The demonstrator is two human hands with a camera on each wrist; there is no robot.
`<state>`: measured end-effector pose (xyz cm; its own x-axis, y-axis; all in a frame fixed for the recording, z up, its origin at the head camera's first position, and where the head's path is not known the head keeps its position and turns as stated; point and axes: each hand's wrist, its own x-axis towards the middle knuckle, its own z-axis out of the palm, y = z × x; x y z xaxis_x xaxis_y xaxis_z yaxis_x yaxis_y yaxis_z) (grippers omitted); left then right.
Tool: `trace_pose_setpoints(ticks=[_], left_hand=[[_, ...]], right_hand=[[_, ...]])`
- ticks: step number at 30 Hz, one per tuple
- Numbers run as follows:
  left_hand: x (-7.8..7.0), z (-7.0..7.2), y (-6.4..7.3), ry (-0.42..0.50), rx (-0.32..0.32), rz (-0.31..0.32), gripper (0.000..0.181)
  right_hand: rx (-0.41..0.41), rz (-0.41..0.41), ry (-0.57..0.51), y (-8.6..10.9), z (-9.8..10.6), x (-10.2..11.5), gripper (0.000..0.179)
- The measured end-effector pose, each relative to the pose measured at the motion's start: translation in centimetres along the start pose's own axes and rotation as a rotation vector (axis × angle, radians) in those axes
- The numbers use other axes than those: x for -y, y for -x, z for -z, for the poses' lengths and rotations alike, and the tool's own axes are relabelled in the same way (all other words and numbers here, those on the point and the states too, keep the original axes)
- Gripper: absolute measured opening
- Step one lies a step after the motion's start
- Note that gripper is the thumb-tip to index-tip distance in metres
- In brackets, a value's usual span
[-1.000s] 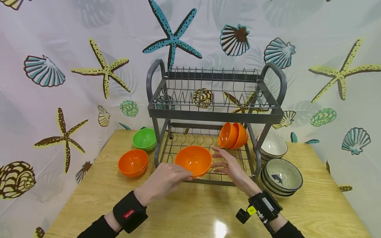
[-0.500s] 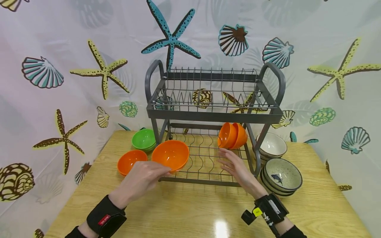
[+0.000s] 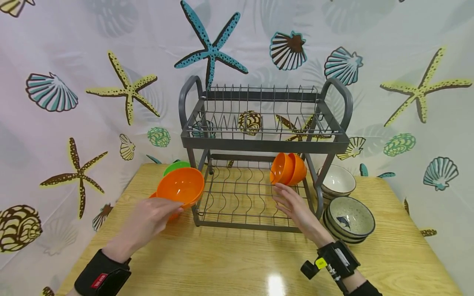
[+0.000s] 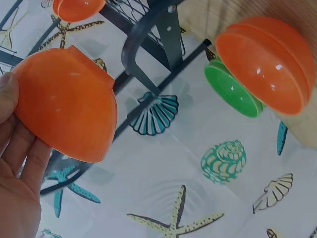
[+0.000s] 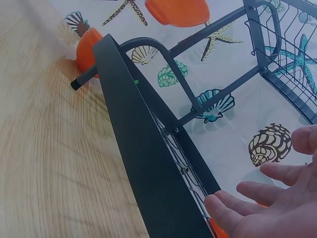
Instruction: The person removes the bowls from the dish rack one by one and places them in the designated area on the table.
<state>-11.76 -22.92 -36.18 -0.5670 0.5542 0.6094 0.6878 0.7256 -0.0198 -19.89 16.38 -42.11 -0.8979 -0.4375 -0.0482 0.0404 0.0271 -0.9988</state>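
Observation:
In the head view, my left hand (image 3: 148,220) pinches the near rim of an orange bowl (image 3: 181,187), held above the table's left side. The left wrist view shows the same orange bowl (image 4: 67,104) from its outer side, fingers and thumb at its edge. Behind it, mostly covered in the head view, are more stacked orange bowls (image 4: 270,62) and a green bowl (image 3: 175,166). My right hand (image 3: 298,209), fingers apart and holding nothing, hovers before the right part of the rack's lower tier, near two orange bowls (image 3: 288,169) tipped on their sides there.
The two-tier dark grey dish rack (image 3: 264,144) stands mid-table, with raised side handles. Right of it are stacked patterned bowls (image 3: 349,220) and white bowls (image 3: 337,181). A sea-print cloth (image 3: 237,49) hangs behind the wooden table (image 3: 222,263).
My left hand has carried the orange bowl leftward from in front of the rack to over the stacked orange bowls. My right hand has drawn slightly right, away from the bowl.

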Motion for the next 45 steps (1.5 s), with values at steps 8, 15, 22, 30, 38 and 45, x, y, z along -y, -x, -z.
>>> trace_pose_setpoints(ticks=[8,15,22,30,38,45], left_hand=[[1.7,1.0,1.2,-0.05,-0.025,0.049,0.031],[3.3,0.0,2.1,-0.094,-0.024,0.119,0.022],[4.3,-2.4,3.2,-0.132,0.052,0.22,0.017],[5.2,-5.6,4.2,-0.138,0.116,0.328,0.011],[5.6,-7.4,5.4,-0.138,0.141,0.378,0.007],[5.8,-8.0,6.0,-0.149,0.116,0.377,0.007]], right_hand=[[-0.012,-0.003,0.007,0.1,0.1,0.1,0.059],[-0.011,-0.004,0.01,0.0,-0.1,-0.2,0.059],[-0.001,-0.008,-0.003,0.0,-0.4,-0.5,0.059],[-0.003,-0.006,-0.002,0.0,-0.3,-0.6,0.058],[-0.005,-0.015,0.003,0.1,-0.1,-0.6,0.058],[-0.015,-0.017,0.006,0.2,0.0,-0.6,0.058]])
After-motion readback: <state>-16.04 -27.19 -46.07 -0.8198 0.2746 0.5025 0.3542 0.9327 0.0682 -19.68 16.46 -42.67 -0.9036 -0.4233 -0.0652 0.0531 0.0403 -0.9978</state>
